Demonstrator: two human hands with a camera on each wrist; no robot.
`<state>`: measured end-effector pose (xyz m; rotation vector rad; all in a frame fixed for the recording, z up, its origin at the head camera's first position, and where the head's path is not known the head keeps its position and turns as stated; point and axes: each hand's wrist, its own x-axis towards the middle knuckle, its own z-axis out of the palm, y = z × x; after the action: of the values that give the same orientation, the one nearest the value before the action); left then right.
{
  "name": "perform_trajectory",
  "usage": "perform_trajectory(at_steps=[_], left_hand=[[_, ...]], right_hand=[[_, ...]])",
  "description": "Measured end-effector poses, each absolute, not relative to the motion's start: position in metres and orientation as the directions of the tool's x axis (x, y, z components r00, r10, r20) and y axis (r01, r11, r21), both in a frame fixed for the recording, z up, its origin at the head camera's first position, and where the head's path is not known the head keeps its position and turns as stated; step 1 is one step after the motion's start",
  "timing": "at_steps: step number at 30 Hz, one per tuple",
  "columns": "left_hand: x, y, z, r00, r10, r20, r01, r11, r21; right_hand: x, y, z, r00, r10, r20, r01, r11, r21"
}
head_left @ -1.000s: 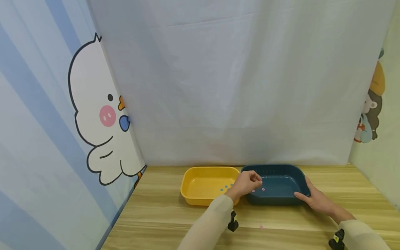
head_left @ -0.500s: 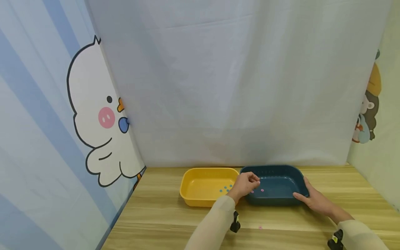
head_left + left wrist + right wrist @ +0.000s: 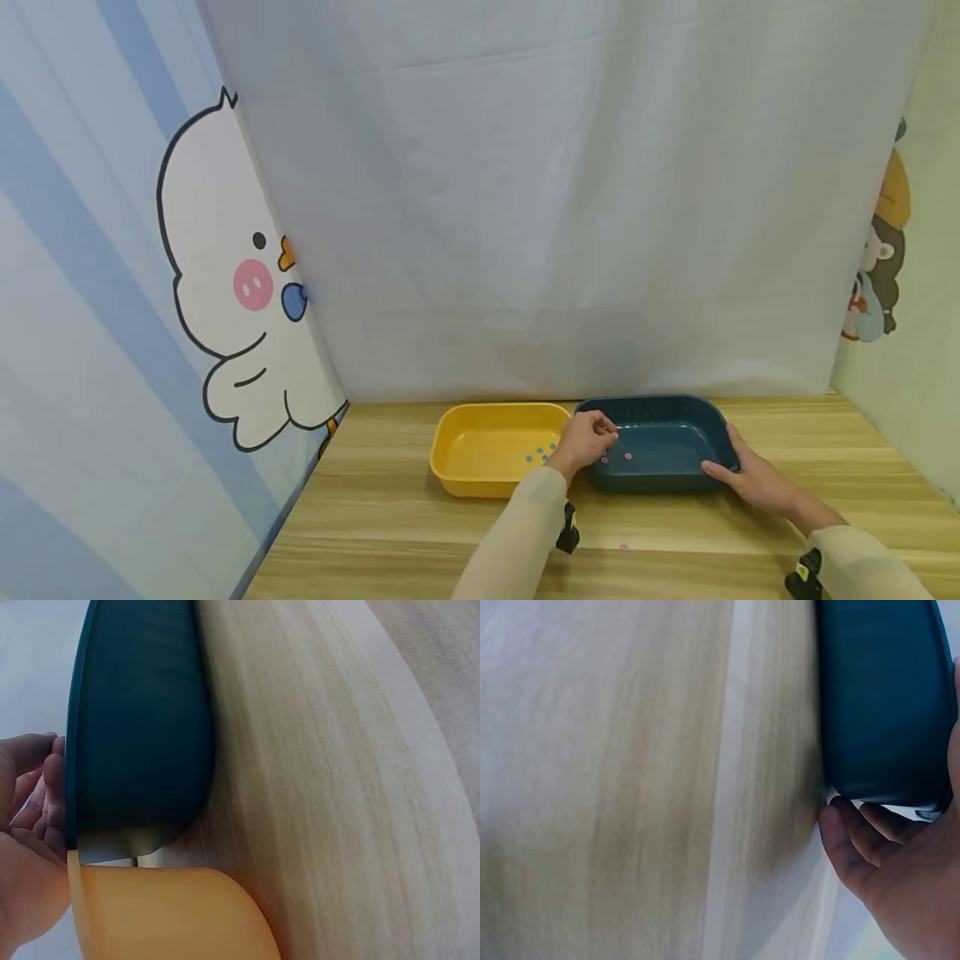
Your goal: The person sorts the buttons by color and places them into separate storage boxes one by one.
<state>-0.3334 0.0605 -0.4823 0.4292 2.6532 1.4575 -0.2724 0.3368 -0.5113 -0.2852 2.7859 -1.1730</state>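
Note:
In the head view, my left hand [image 3: 585, 442] is over the left end of a dark teal plastic tub [image 3: 660, 483]. Its thumb and fingers pinch together, and a speck of pink, seemingly a small pink ring, shows at the tips. Two small pink rings [image 3: 628, 456] lie inside this tub. My right hand [image 3: 761, 482] holds the tub's right end, thumb at the front and fingers around the outer side; the right wrist view shows fingertips [image 3: 831, 817] by its lower corner. Beside it stands a yellow tub [image 3: 480, 487] with several small blue pieces [image 3: 540, 451] inside, partly hidden by the left hand.
Another pink ring [image 3: 625, 547] lies on the wood-grain table [image 3: 375, 517] in front of the teal tub. A pale curtain [image 3: 525, 208] hangs behind both tubs. Printed side panels [image 3: 90, 333] stand at left and right.
My left hand has shifted slightly left over the teal tub, still pinching. The right hand keeps its hold on the tub's end. The head view has shifted a little.

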Motion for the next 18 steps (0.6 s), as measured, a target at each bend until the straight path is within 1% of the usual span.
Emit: perform_trajectory(at_steps=[7,11,18], left_hand=[[-0.3370,0.0621,-0.4844,-0.960,0.278,0.042,0.193,0.544,0.816],[-0.3384,0.0631,-0.4836,-0.961,0.273,0.048,0.192,0.532,0.825],[-0.3406,0.0658,-0.4832,-0.968,0.252,0.023,0.150,0.499,0.854]], right_hand=[[-0.2724,0.3359,-0.5136,-0.978,-0.206,-0.025,-0.126,0.687,-0.716],[-0.2724,0.3360,-0.5118,-0.978,-0.208,-0.030,-0.123,0.680,-0.723],[-0.2722,0.3372,-0.5114,-0.979,-0.202,-0.016,-0.129,0.684,-0.718]])
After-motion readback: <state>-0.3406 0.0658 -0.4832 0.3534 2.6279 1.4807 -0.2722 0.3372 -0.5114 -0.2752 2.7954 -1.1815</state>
